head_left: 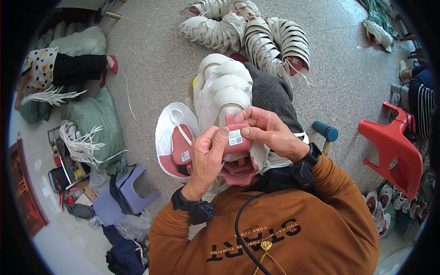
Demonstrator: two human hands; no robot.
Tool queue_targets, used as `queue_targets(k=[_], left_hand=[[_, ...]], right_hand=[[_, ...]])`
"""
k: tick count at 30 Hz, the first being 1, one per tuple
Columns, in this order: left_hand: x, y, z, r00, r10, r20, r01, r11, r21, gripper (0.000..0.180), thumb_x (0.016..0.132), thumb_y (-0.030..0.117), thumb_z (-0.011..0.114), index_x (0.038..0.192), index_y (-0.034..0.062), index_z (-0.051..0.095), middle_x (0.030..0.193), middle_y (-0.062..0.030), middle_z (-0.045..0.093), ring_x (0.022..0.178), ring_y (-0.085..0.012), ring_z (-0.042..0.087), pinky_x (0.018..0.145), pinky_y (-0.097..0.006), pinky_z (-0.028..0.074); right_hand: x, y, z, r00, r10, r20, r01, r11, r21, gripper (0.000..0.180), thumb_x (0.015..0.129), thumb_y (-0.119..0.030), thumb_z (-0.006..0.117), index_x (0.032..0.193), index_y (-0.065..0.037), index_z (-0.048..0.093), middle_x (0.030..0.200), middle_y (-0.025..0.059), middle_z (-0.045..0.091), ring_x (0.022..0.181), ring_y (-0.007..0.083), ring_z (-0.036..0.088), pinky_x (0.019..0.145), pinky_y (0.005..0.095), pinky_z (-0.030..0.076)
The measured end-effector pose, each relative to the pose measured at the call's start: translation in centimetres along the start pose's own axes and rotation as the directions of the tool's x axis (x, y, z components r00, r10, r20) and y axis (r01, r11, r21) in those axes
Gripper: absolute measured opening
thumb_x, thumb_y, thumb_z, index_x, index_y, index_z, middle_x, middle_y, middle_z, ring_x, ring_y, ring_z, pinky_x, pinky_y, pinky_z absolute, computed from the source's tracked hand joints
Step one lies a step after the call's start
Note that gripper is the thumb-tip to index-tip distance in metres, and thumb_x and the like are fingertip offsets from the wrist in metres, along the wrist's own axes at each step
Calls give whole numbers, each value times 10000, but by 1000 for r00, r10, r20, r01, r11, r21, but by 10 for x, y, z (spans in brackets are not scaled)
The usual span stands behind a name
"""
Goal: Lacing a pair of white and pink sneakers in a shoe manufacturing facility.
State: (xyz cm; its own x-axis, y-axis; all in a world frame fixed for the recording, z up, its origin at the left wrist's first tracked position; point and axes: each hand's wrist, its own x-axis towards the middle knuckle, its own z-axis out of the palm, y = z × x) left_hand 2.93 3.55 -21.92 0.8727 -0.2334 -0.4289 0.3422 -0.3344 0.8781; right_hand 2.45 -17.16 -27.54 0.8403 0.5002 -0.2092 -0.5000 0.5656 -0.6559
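Observation:
A pink shoe tongue with a small white printed label on it lies between my two hands, over my lap. My left hand pinches its left side, thumb at the label's edge. On the other side, my right hand is closed on the tongue's right edge, its thumb beside the label. Just beyond the hands stretches a row of nested white shoe uppers. To the left of my left hand rests another white upper with pink lining, a label on its tongue too.
Strings of white shoe uppers lie on the speckled floor ahead. At right stand a red plastic stool and a blue-green cylinder. A purple chair, green sacks and another person are at left.

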Motion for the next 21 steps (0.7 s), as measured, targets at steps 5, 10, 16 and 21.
queue_targets(k=[5,10,16,21], left_hand=[[-1,0,-1,1000,-11,9,12,1000,-17,360,1079,346,544,946,32,660,857,29,647,781,-28,540,708,-212,445],[0,0,-2,999,-28,24,28,999,-15,366,1080,359,536,972,30,656,880,20,660,800,-32,560,728,-212,462],[0,3,1,999,12,38,-10,999,-32,365,1087,353,521,1018,23,661,912,7,671,817,-37,582,745,-216,482],[0,4,7,998,58,-33,-59,997,-52,425,1079,362,532,868,4,624,709,28,560,699,-40,460,602,-250,413]], right_hand=[[0,0,1,1000,-10,0,10,1000,1,301,1004,-155,665,1250,-21,555,1166,55,705,1068,81,621,960,252,492],[0,1,0,1000,-9,5,9,1000,-22,300,1004,-172,669,1240,-24,559,1163,55,705,1063,79,620,961,252,487],[0,1,0,1000,-13,5,13,1000,-13,302,1004,-175,669,1240,-23,558,1165,60,710,1070,83,621,965,254,486],[0,2,1,1000,-27,-7,27,1000,0,288,1010,-139,652,1245,-5,551,1165,85,702,1064,107,626,952,269,505]])
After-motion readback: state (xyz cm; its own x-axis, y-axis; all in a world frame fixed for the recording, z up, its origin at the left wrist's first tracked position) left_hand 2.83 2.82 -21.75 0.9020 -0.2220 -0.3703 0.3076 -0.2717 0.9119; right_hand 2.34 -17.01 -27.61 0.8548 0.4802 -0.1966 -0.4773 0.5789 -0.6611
